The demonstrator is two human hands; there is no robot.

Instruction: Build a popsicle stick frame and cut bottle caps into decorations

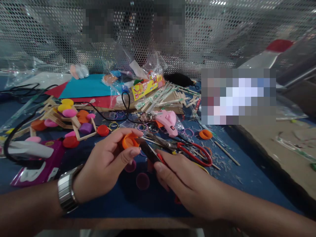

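My left hand [108, 161], with a metal watch on the wrist, pinches an orange bottle cap [128, 141] between thumb and fingers. My right hand [180, 181] grips a red-handled cutter whose dark blade [148, 149] touches the cap's edge. Red-handled scissors [187, 149] lie just beyond the right hand on the blue table [247, 184]. Two round purple discs [142, 180] lie below the hands.
A pink glue gun [168, 121] lies behind the scissors. A frame of wooden sticks with coloured caps [69, 120] sits at the left, a purple package [41, 164] near the left wrist. Bags of sticks [163, 95], coloured paper [86, 87] and a mesh screen stand behind.
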